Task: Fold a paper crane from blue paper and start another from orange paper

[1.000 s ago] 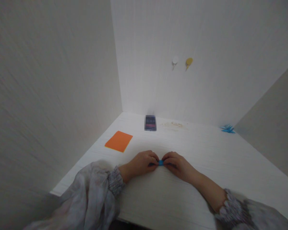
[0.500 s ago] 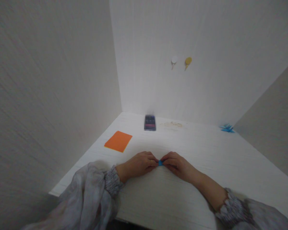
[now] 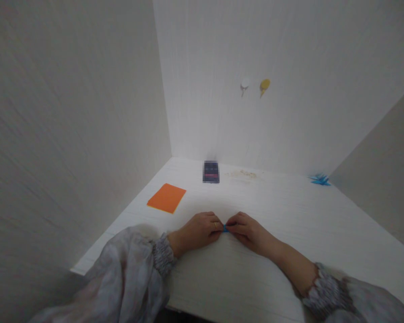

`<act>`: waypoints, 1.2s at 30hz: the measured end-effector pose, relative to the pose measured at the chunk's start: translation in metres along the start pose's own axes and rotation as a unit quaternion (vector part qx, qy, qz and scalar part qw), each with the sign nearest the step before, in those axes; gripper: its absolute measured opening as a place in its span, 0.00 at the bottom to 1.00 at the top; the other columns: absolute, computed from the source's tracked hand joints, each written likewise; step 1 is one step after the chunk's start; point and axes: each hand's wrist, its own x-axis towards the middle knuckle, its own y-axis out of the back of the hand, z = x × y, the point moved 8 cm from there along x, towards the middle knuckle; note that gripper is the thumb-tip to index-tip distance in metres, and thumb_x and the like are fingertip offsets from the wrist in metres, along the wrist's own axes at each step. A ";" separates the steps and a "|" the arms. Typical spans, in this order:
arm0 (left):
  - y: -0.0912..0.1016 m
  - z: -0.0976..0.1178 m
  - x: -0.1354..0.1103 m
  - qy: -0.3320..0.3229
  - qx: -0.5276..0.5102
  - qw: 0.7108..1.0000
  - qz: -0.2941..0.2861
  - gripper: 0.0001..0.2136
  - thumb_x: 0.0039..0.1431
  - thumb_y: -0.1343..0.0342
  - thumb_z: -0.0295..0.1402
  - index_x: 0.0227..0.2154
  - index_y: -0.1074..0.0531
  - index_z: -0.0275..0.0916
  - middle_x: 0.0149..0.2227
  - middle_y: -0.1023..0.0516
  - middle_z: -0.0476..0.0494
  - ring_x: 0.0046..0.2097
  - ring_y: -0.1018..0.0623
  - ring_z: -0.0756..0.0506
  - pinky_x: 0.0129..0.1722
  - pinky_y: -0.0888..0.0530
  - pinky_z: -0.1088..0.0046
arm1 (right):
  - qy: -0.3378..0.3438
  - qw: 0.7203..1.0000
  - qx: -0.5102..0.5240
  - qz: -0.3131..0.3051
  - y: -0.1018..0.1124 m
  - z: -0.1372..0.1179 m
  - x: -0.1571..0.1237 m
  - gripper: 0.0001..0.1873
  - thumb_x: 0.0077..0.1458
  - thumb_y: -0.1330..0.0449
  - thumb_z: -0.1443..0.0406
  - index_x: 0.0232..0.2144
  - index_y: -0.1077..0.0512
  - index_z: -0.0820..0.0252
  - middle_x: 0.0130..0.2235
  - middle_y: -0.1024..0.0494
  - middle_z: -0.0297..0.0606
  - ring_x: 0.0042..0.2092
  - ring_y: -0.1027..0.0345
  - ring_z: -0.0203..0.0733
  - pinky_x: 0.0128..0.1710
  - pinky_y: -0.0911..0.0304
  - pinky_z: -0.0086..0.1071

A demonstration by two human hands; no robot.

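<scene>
A small piece of blue folded paper [image 3: 225,228] shows between my fingertips above the white table, mostly covered by the fingers. My left hand [image 3: 204,229] pinches its left side; a ring is on one finger. From the right, my right hand [image 3: 251,232] grips the other side with thumb and fingers together. The two hands nearly meet at the paper. How the paper is folded underneath the fingers is hidden.
A stack of orange square paper [image 3: 167,198] lies on the white table [image 3: 272,206] to the left. A blurred dark device [image 3: 211,172] stands by the back wall. Blue folded paper pieces [image 3: 320,179] sit in the far right corner. Two hooks [image 3: 265,85] hang on the wall.
My left hand has shifted slightly right, and less of the blue paper shows between the fingers. My right hand stays almost in place, still pinching.
</scene>
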 end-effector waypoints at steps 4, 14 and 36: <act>0.000 0.000 -0.001 -0.002 0.002 1.000 0.007 0.10 0.56 0.54 0.29 0.39 0.30 0.38 0.36 0.27 0.46 0.38 0.31 0.49 0.39 0.33 0.74 | 0.005 1.000 -0.012 0.001 -0.001 0.000 -0.001 0.13 0.56 0.52 0.69 0.40 0.30 0.57 0.39 0.30 0.41 0.40 0.39 0.40 0.41 0.42 0.35; -0.004 0.010 -0.002 -0.060 0.079 0.995 -0.018 0.11 0.57 0.56 0.30 0.39 0.31 0.37 0.38 0.28 0.43 0.40 0.31 0.47 0.40 0.34 0.70 | 0.015 0.999 -0.028 -0.008 -0.002 0.002 -0.005 0.13 0.56 0.53 0.69 0.40 0.31 0.58 0.39 0.30 0.41 0.41 0.39 0.40 0.41 0.42 0.35; -0.002 0.017 -0.002 -0.073 0.106 0.991 -0.035 0.13 0.56 0.55 0.31 0.45 0.35 0.38 0.40 0.29 0.44 0.40 0.33 0.46 0.40 0.35 0.68 | -0.003 0.999 0.032 -0.033 0.005 0.000 -0.012 0.20 0.46 0.50 0.75 0.43 0.34 0.60 0.44 0.33 0.44 0.46 0.41 0.42 0.45 0.41 0.38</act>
